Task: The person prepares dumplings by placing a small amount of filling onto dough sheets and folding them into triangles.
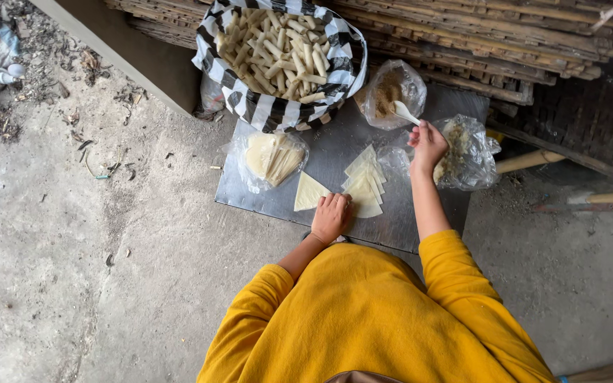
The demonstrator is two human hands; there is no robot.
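Floor: We see a grey concrete floor [72,248] filling the left and lower part of the frame, with dry litter in the upper left.
Person: We see a yellow sleeve and body [370,319] in the lower middle, seen from above.
Basket: A round container lined with a black-and-white striped bag [250,103] sits at the top centre, and it is already heaped with finished pale rolls [282,53]. We judge that much of the work is done.
Board: A grey metal sheet [420,213] lies in the centre and carries everything else.
Bags: One clear bag of stacked wrappers [271,157] is left of centre, one bag of brown powder [386,89] is above the right hand, and one bag of pale filling [470,152] is at the right.
Wrappers left: A fan of triangular wrappers [365,186] lies in the centre, not yet filled, and the bag keeps more, so plenty is left.
Single wrapper: One triangle [308,193] lies flat just left of the fan; its long axis runs up and down the frame, with the tip to the top.
Left hand: The left hand [331,216] rests with fingers curled down, pressing the lower edge of the wrappers; it grips nothing that we can see.
Right hand: The right hand [428,145] has its fingers closed around a white spoon [404,111], whose bowl points to the upper left, into the powder bag.
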